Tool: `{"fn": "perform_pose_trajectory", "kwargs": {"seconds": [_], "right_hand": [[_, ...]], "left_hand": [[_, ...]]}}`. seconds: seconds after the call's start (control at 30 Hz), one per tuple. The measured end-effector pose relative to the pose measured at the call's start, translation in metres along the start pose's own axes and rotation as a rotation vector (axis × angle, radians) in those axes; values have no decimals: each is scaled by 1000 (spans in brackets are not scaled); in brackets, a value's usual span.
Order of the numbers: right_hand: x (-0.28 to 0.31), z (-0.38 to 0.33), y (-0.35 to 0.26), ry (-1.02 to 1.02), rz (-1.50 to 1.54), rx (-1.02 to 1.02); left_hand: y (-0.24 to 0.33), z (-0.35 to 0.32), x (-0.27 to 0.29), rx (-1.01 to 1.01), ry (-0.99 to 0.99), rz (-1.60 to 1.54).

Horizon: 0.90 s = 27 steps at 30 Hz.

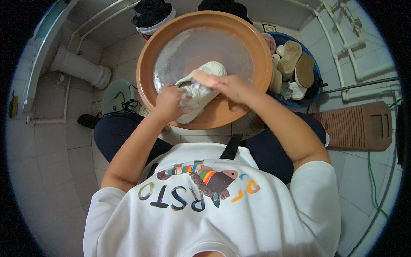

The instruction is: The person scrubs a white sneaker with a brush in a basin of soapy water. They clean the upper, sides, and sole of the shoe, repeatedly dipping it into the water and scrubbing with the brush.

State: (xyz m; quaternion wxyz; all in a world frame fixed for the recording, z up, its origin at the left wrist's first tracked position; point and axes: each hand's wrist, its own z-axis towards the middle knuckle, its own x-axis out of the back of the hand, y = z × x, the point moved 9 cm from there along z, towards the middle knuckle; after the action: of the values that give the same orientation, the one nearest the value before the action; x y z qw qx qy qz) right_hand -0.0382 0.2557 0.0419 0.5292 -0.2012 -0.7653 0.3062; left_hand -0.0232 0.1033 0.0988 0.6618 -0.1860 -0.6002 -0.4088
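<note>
A wet white shoe (201, 96) rests tilted at the near side of a large orange-brown basin (145, 77), its toe pointing away from me. My left hand (170, 103) is closed round the shoe's opening near the heel. In my right hand (235, 88) is a pale pinkish-orange brush (206, 80), pressed against the shoe's upper; its bristles are hidden. Cloudy, sudsy water (205, 47) fills the basin behind the shoe.
Right of the basin, a blue tub (312, 92) holds several shoes (291, 58). A brown ribbed washboard (355, 126) lies beyond my right knee. At left stand a pale green basin (112, 92) with black laces (126, 103) and a white pedestal (81, 68). White pipes (342, 73) line the right wall.
</note>
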Motion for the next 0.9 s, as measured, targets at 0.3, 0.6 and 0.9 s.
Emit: {"fn": "perform_pose_trajectory", "kwargs": {"seconds": [0.3, 0.6, 0.9], "right_hand": [[-11, 2, -1, -92, 26, -132], [7, 22, 29, 22, -78, -163], [27, 21, 40, 51, 14, -443]], "left_hand": [[2, -1, 0, -46, 91, -8], [7, 1, 0, -131, 119, -63], [9, -2, 4, -106, 163, -22]]}}
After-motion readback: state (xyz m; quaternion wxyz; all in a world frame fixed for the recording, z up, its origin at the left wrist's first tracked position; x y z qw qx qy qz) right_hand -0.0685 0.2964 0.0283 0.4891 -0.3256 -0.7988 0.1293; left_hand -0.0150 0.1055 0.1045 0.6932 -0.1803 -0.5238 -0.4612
